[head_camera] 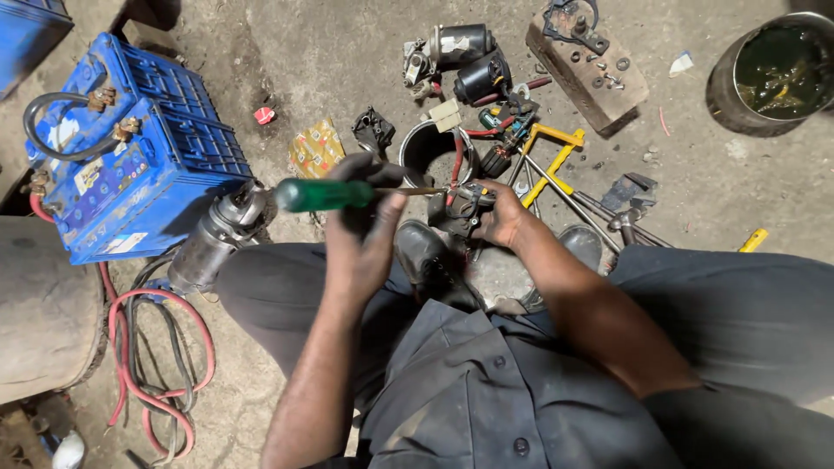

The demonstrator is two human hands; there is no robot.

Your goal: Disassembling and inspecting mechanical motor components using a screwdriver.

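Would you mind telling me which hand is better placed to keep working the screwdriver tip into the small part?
Left. The left hand already grips the green-handled screwdriver, its shaft aimed at the small dark part. The right hand is occupied steadying that part.

Green-handled screwdriver [323, 194], level, tip against small dark motor part [465, 208] above shoes.

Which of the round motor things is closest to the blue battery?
The grey starter motor lying on the floor beside the blue battery, by the red cables. The two black motors lie farther off, up by the wooden block.
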